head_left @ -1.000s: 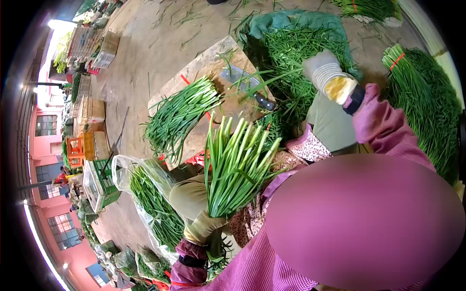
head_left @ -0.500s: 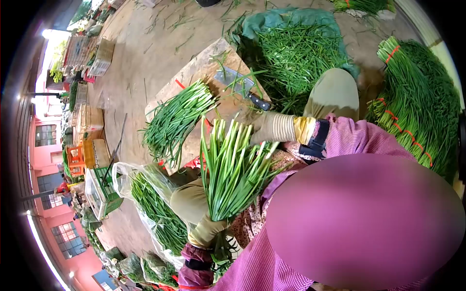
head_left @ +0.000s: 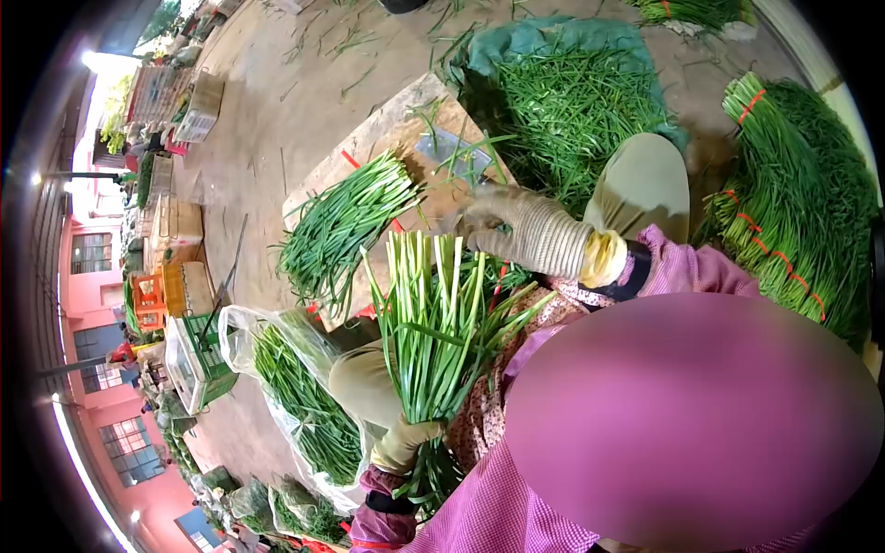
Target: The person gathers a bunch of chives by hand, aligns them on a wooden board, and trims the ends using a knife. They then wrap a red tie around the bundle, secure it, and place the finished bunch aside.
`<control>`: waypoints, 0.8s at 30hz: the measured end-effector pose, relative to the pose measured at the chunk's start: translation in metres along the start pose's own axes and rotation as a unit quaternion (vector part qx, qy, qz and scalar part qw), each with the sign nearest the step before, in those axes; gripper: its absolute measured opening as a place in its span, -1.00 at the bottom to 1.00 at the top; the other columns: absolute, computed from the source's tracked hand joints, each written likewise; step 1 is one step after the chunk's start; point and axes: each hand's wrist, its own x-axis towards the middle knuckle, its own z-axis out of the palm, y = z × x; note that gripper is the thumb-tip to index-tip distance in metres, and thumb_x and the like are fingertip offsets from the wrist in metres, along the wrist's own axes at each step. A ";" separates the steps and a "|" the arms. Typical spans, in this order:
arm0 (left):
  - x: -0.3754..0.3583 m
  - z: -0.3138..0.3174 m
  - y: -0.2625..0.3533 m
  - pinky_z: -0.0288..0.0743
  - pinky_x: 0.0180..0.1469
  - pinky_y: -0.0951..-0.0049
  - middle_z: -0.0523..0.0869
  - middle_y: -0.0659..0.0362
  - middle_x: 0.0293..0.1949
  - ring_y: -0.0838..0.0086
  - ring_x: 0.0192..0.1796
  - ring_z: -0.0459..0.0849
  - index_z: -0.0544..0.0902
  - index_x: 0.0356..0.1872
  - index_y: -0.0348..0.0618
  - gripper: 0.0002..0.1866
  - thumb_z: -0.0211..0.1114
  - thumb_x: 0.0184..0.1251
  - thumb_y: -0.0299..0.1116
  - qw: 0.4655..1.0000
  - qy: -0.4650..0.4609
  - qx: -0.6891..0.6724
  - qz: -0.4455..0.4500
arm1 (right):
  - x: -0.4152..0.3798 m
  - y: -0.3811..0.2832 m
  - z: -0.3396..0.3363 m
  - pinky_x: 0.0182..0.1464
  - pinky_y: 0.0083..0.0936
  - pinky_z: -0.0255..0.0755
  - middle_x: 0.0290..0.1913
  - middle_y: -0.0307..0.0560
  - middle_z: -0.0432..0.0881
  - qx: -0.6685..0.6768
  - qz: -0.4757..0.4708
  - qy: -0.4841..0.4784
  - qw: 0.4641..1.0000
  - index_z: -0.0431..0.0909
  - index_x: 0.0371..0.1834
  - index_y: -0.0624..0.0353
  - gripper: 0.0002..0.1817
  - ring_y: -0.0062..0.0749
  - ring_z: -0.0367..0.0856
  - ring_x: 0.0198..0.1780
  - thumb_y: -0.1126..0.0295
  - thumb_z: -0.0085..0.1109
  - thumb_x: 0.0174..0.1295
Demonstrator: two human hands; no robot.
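The gloved left hand (head_left: 407, 441) is closed around the lower end of an upright bunch of long green chive stalks with pale cut tips (head_left: 435, 318), gripping it low and near the body, in front of the lap. The stalks fan out upward, and their pale ends reach toward the far side. The right hand (head_left: 502, 224), in a ribbed knit glove, rests at the top of this bunch on its right side, fingers curled over the cut tips and touching them; whether it grips any stalk cannot be told. Just beyond the hands lies a worn brown wooden board (head_left: 387, 134) on the ground, bearing a second loose bundle of green chives (head_left: 346, 221) and a flat grey cleaver blade (head_left: 452, 147). Farther right is a heap of green chives on a teal cloth (head_left: 576, 101). At the far right lie stacked chive bundles tied with red bands (head_left: 797, 203). Near left, a clear plastic bag (head_left: 304, 396) holds more chives.
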 end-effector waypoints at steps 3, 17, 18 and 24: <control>-0.002 0.017 0.005 0.56 -0.17 0.44 0.70 0.25 -0.30 0.45 -0.28 0.64 0.64 0.03 -0.23 -0.49 0.58 0.01 -0.34 0.999 0.025 0.001 0.044 | 0.008 0.012 0.024 0.32 -0.08 0.27 0.10 -0.01 0.54 -0.145 -0.044 0.088 0.984 0.65 -0.02 0.07 -0.47 0.00 0.44 0.19 -0.17 0.08 0.31; -0.004 0.004 -0.003 0.50 -0.01 0.45 0.68 0.29 -0.07 0.47 -0.11 0.61 0.59 0.19 -0.17 -0.40 0.51 0.02 -0.41 0.999 0.011 0.038 0.011 | 0.007 0.008 0.004 -0.24 -0.23 0.58 -0.39 -0.16 0.70 0.200 0.063 -0.015 0.978 0.69 -0.10 0.06 -0.69 -0.21 0.67 -0.41 0.10 0.10 0.39; -0.005 0.013 0.004 0.51 -0.01 0.45 0.69 0.29 -0.07 0.48 -0.10 0.61 0.58 0.20 -0.18 -0.39 0.52 0.02 -0.40 0.999 0.025 0.034 0.022 | 0.003 0.002 0.015 -0.28 -0.33 0.57 -0.38 -0.13 0.71 0.245 0.071 -0.071 0.964 0.69 -0.10 0.11 -0.71 -0.32 0.68 -0.40 0.15 0.12 0.39; -0.008 0.037 0.022 0.53 -0.07 0.47 0.70 0.28 -0.13 0.49 -0.17 0.63 0.59 0.18 -0.20 -0.41 0.53 0.06 -0.36 0.996 0.043 0.023 0.079 | 0.007 -0.022 0.048 -0.48 -0.46 0.49 -0.50 -0.15 0.68 0.213 0.166 -0.162 0.949 0.67 -0.24 0.17 -0.71 -0.45 0.62 -0.49 0.17 0.12 0.40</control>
